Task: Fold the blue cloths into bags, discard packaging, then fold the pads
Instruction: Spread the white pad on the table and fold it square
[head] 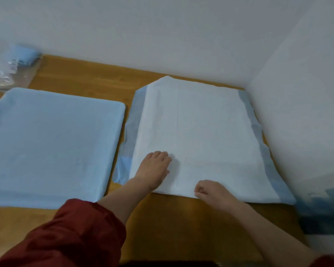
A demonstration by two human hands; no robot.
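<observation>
Two bare hands are working on a white pad (201, 132) that is lying flat on a wooden table (172, 228), close to the corner of a white wall (162, 35). The pad is showing blue borders down both sides, and its far left corner is turned in. The left hand (152, 170), coming out of a red sleeve (75, 234), is resting open with straight fingers pressing the pad's near left area. The right hand (214, 192) is curling its fingers at the pad's near edge and appears to be pinching it. Just beside the pad, to the left, a blue sheet (52, 141) is lying flat. Clear plastic packaging (6, 74) is sitting at the far left edge. The pad is looking light, thin and soft — likely to flop and slide on smooth wood. Taking hold at the near edge or corners, while the flat hand is anchoring it, seems the safest way to fold it.
</observation>
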